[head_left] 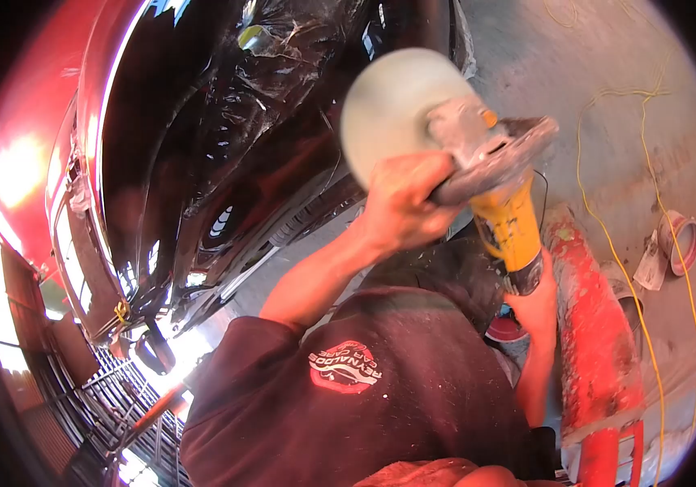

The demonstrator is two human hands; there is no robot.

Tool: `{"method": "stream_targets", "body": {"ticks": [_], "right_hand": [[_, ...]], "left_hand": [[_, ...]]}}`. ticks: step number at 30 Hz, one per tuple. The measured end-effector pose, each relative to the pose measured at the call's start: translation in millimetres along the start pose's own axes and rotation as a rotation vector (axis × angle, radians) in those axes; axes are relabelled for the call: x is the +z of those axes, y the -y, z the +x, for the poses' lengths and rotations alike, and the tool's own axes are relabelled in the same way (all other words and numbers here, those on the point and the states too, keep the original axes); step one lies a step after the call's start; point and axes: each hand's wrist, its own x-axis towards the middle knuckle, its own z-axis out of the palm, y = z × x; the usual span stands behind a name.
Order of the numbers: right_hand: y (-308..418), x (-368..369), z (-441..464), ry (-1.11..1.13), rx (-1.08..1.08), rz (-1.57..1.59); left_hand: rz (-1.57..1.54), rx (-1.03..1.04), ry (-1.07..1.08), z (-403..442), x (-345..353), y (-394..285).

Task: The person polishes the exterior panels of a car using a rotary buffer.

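A yellow power polisher [512, 229] with a round cream-coloured pad [392, 109] is held up in front of my chest. The pad looks smeared, as if turning, and stands close to a dark glossy car body [193, 154]; I cannot tell whether they touch. My left hand [405, 199] is wrapped around the polisher's dark, worn front handle [506, 158]. Lower down, my right hand [536, 296] grips the rear of the body, its fingers partly hidden behind the tool.
Crumpled dark plastic sheeting [283, 73] covers part of the car. A red car panel [31, 122] curves at the left. Yellow cord [620, 272] runs across the grey floor [551, 57], beside a long, scuffed red object [591, 325] and a round container [679, 241].
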Motion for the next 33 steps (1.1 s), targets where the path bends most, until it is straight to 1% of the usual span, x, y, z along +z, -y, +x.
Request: {"method": "stream_targets", "body": {"ticks": [1, 3, 4, 5, 7, 8, 11, 14, 15, 16, 17, 19, 20, 23, 24, 29, 30, 33], "right_hand": [[2.3, -7.8, 13.4, -0.008, -0.042, 0.012], [9.6, -21.6, 46.7, -0.030, -0.132, 0.036], [20.7, -27.2, 60.5, -0.038, -0.177, 0.032], [25.6, -31.5, 75.0, -0.019, -0.167, 0.049], [31.8, -35.6, 97.1, 0.017, -0.145, 0.084], [36.9, -34.3, 100.6, -0.006, -0.170, 0.112], [45.3, -27.9, 87.9, 0.023, -0.121, 0.139], [16.5, 0.6, 52.7, -0.053, -0.132, 0.126], [9.1, 12.3, 37.1, -0.086, -0.129, 0.127], [24.5, 22.6, 14.4, -0.064, -0.049, 0.101], [12.0, 35.1, -1.3, -0.054, -0.081, 0.095], [8.3, 61.4, -43.7, -0.108, -0.072, 0.186], [-9.9, 75.0, -59.6, -0.128, -0.051, 0.199], [1.8, 98.5, -105.0, -0.107, -0.065, 0.120], [5.6, 103.9, -116.3, -0.107, -0.037, 0.091], [16.9, 98.7, -126.3, -0.073, -0.017, 0.080], [18.5, 92.7, -121.3, -0.068, -0.009, 0.080], [20.4, 72.2, -93.0, -0.080, -0.097, 0.098]], "left_hand": [[0.012, -0.001, -0.010, 15.5, 8.9, 6.4], [-0.006, -0.102, -0.063, 52.3, 27.3, 17.2], [0.010, -0.054, -0.088, 71.9, 37.5, 25.8], [0.025, -0.006, -0.113, 89.2, 46.9, 33.6], [0.014, -0.043, -0.127, 116.2, 55.1, 41.3], [0.007, -0.058, -0.134, 122.4, 56.2, 43.7], [0.017, -0.014, -0.121, 119.4, 55.5, 49.7], [-0.103, -0.101, 0.003, 85.0, 31.5, 31.6], [-0.068, -0.064, 0.011, 69.4, 22.2, 28.0], [-0.035, -0.034, 0.020, 50.3, 11.5, 25.3], [-0.003, -0.007, 0.025, 30.0, -0.1, 22.6], [-0.055, 0.044, 0.027, -6.0, -22.7, 14.4], [-0.081, 0.071, 0.020, -23.2, -36.0, 12.1], [-0.105, 0.062, 0.048, -68.6, -69.4, 8.1], [-0.125, 0.052, 0.059, -80.0, -77.8, 6.4], [-0.147, 0.016, 0.105, -90.0, -90.0, 2.7], [-0.154, 0.025, 0.083, -84.9, -86.4, 3.5], [-0.166, 0.033, 0.037, -54.6, -63.1, 9.5]]}}
